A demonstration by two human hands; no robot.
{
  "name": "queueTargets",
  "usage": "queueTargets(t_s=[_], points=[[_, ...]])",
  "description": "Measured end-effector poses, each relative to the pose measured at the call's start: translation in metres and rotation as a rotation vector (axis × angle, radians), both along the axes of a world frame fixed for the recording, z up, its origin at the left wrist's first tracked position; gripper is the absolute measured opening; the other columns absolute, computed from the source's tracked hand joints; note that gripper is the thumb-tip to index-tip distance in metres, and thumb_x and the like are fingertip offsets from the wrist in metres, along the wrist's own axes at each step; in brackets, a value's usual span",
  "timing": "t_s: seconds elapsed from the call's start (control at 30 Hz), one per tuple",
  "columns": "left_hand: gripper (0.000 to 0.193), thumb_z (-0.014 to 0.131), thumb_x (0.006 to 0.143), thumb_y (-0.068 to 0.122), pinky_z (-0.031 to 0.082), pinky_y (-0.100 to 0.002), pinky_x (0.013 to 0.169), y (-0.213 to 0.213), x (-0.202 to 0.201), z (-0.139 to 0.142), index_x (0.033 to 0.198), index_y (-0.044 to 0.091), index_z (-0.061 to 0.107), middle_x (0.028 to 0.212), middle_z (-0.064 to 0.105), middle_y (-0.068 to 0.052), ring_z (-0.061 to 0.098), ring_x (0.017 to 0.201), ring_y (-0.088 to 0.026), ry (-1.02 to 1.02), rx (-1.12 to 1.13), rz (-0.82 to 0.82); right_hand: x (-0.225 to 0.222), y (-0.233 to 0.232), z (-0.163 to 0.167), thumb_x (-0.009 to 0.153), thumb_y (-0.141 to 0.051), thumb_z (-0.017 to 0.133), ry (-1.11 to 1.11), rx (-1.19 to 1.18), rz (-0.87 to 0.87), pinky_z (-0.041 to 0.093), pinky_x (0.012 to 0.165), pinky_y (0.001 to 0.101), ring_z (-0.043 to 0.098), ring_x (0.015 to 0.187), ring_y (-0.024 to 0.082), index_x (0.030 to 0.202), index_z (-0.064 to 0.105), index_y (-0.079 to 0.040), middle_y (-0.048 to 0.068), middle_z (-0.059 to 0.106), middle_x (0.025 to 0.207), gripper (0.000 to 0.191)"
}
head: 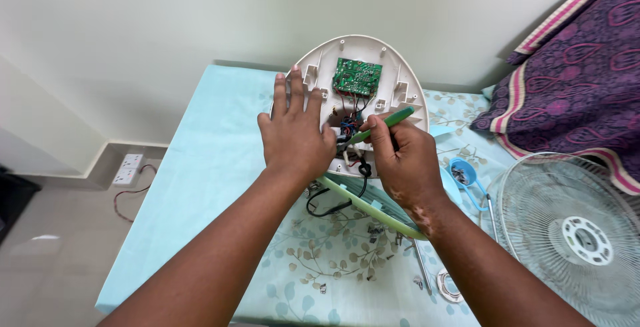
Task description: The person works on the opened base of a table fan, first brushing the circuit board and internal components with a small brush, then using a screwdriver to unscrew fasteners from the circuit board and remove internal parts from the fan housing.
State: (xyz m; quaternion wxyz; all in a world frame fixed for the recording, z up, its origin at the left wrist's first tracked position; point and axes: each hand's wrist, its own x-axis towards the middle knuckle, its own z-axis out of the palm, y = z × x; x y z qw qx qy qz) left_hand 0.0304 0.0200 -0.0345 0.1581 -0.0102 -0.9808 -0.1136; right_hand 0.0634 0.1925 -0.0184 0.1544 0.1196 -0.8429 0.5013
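Closest to you, below your right hand (403, 160), loose screws and a thin metal tool (421, 266) lie on the leaf-patterned pale blue cloth of the desk (220, 167), with a small metal ring (448, 286) just beyond your wrist. A white wire fan guard (573, 234) rests well off to the right of that grip. Just right of it sits a small blue plastic bowl (465, 172) holding what look like dark screws; they are too small to tell for sure.

Your right grip is closed around a green-handled screwdriver (387, 122), its tip angled down and left into the tangle of wires at the middle of the white plastic oval fan base (363, 100). Your left hand (293, 134) lies flat and open on the left part of that base, fingers spread, holding nothing but pressing the shell down. A black cord (330, 204) trails out under both hands.

You appear to be mid-way through working on the wiring or a screw inside the opened base. Judging from this, the next move calls for a steady tip and firm pressure from the left palm.

Beyond both grips, a green circuit board (357, 76) is mounted in the far half of the shell.
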Motion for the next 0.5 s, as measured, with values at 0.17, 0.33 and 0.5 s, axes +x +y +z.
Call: queueTargets(t_s=[0.17,0.33,0.5], points=[[0.074,0.067,0.081,0.026,0.036,-0.056,0.091,-0.006,-0.013,0.016,0.150,0.018,0.043,0.168,0.008,-0.010,0.010,0.154,-0.031,-0.058,-0.018,0.000,-0.009,-0.009,0.013,0.105,-0.030,0.058,-0.115,0.044,-0.099,0.050,0.059,0.0271,0.062,0.066,0.006,0.101,0.078,-0.004,0.005,0.075,0.075,0.033],[0.084,0.068,0.079,0.021,0.037,-0.055,0.086,-0.005,-0.015,0.024,0.157,0.020,0.037,0.168,0.005,-0.010,0.007,0.153,-0.031,-0.081,0.012,-0.027,-0.012,-0.008,0.011,0.110,-0.030,0.060,-0.209,-0.010,-0.161,0.040,0.056,0.0304,0.050,0.063,0.010,0.106,0.080,-0.002,0.007,0.063,0.072,0.036],[0.086,0.069,0.077,0.021,0.036,-0.054,0.090,0.011,0.005,0.017,0.156,0.018,0.035,0.169,-0.001,-0.008,0.000,0.154,-0.031,-0.153,-0.047,0.009,0.011,0.003,-0.006,0.102,-0.031,0.063,-0.080,-0.045,-0.079,0.042,0.056,0.0225,0.052,0.064,0.001,0.105,0.076,-0.003,-0.006,0.067,0.072,0.030]])
